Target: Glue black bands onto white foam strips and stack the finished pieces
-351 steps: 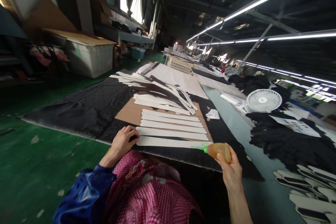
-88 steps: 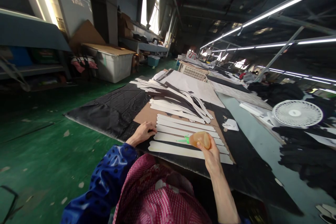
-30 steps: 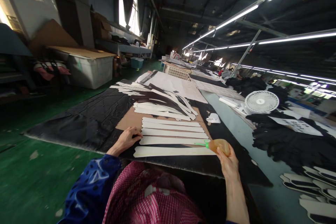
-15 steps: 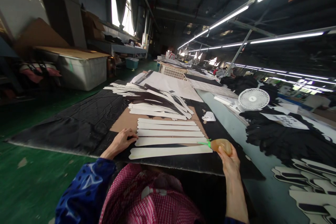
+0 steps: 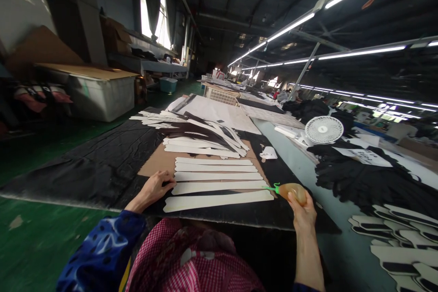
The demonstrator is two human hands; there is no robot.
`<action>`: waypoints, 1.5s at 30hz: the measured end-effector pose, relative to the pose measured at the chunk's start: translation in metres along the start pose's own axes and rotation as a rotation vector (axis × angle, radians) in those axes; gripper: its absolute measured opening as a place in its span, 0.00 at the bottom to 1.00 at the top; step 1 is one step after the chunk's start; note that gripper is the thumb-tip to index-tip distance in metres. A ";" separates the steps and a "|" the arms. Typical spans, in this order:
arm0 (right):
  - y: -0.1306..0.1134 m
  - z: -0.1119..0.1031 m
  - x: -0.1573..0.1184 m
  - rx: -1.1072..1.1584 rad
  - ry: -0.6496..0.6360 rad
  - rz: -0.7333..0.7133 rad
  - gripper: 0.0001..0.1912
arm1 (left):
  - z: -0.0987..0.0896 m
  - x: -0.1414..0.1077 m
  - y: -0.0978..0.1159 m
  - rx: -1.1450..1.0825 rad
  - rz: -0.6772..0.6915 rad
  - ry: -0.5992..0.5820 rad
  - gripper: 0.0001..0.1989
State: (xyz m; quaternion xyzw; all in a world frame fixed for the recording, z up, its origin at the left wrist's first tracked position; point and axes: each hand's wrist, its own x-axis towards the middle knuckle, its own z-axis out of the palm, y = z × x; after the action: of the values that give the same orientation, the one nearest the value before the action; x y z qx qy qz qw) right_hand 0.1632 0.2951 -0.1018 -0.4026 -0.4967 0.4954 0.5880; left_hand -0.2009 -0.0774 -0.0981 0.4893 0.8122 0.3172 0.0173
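My right hand [image 5: 303, 212] is wrapped round a squeeze bottle [image 5: 293, 193] of amber liquid. The bottle lies tilted sideways, its thin green nozzle pointing left at the right end of a long white strip [image 5: 219, 186]. At that strip's left end, the bent fingers of my left hand [image 5: 155, 189] pinch or press its edge; the exact grip is partly hidden. Nearer to me lies another white strip [image 5: 219, 200], and several more are spread in a row beyond. Whether liquid is leaving the nozzle is too small to tell.
Behind the row, a pile of white and dark strips [image 5: 201, 134] covers part of a brown board [image 5: 148, 164]. A white fan [image 5: 324, 129] and black pieces [image 5: 342, 173] stand to the right. More white-and-black pieces [image 5: 397, 255] lie at lower right.
My right hand has drawn the bottle slightly rightward along the strip, so the nozzle tip is closer to its right end. My left hand stays at the left end. The whole view has shifted a little.
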 end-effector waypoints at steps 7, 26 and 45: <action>-0.008 0.001 -0.001 -0.080 0.057 -0.051 0.45 | -0.010 0.006 0.018 0.143 0.014 -0.081 0.09; -0.010 -0.004 0.000 -0.105 0.060 -0.123 0.43 | -0.012 0.020 -0.015 -0.042 0.108 -0.124 0.08; -0.028 0.156 -0.090 0.288 -0.643 0.307 0.27 | -0.013 0.013 -0.013 -0.091 0.126 -0.087 0.10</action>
State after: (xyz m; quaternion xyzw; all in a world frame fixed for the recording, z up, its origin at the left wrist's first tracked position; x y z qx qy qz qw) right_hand 0.0139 0.1984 -0.0627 -0.2097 -0.5148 0.7434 0.3719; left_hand -0.2224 -0.0772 -0.0907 0.5513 0.7632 0.3325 0.0548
